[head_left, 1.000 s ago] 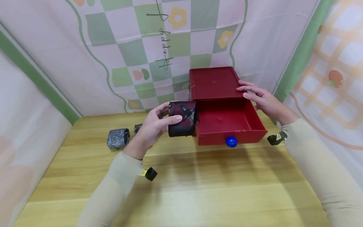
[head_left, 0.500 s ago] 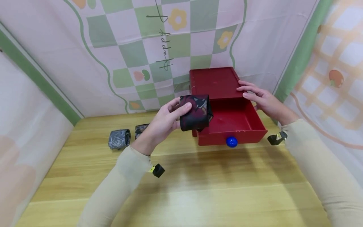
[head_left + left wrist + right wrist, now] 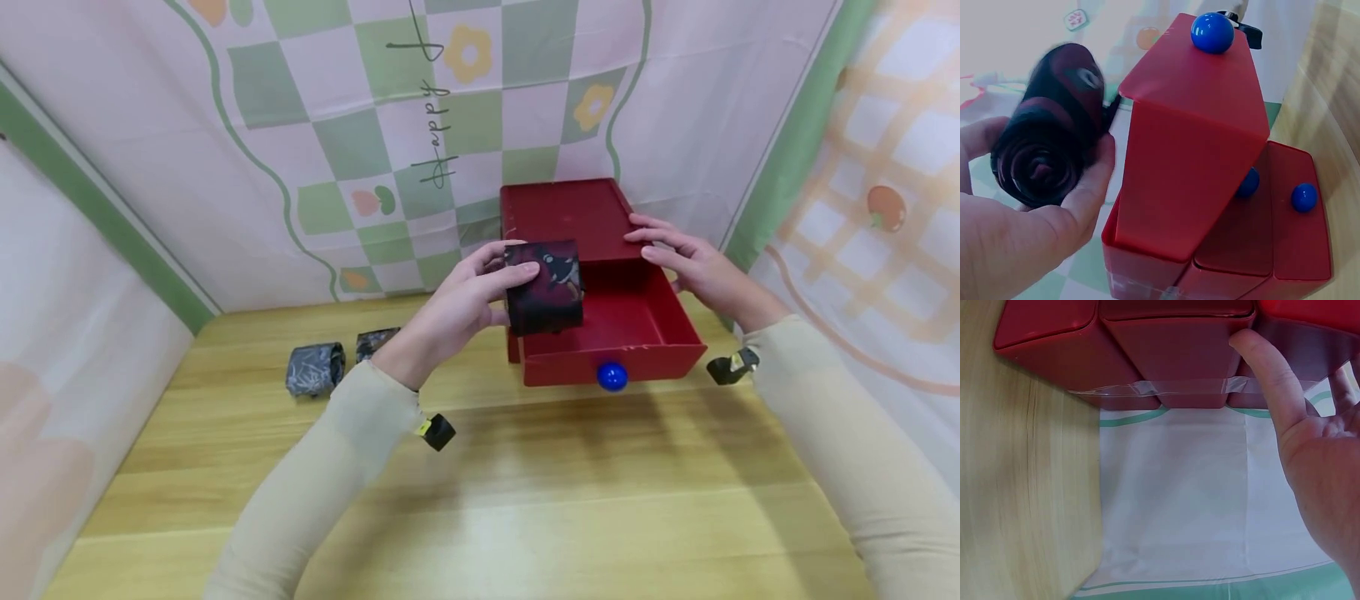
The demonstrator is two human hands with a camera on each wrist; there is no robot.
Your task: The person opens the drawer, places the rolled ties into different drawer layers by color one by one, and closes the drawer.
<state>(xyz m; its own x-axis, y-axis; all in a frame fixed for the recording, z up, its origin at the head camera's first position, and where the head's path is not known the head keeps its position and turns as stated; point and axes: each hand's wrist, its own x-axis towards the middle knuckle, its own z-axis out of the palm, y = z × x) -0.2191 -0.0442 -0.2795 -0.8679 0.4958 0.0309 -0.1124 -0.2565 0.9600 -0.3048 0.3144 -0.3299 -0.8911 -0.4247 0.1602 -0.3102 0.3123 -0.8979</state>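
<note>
My left hand (image 3: 453, 312) grips a rolled-up piece of dark cloth (image 3: 551, 292) with a maroon and black print, held above the left side of a pulled-out red drawer (image 3: 562, 369). The left wrist view shows the spiral end of the cloth roll (image 3: 1038, 169) between thumb and fingers, beside the drawer. A blue knob (image 3: 612, 377) sits on the drawer front. My right hand (image 3: 693, 267) rests with extended fingers on the right edge of the red drawer cabinet (image 3: 566, 218). In the right wrist view, its thumb touches the cabinet's side (image 3: 1179, 356).
Two more cloth rolls lie on the wooden table at the left: a grey patterned roll (image 3: 315, 369) and a dark patterned roll (image 3: 375, 342), partly behind my left forearm. Lower drawers (image 3: 1300, 244) with blue knobs are closed. A printed curtain (image 3: 405, 150) hangs behind.
My left hand has carried the dark cloth roll to the right and slightly up, from the drawer's left edge to over it. The right hand stays in place on the cabinet.
</note>
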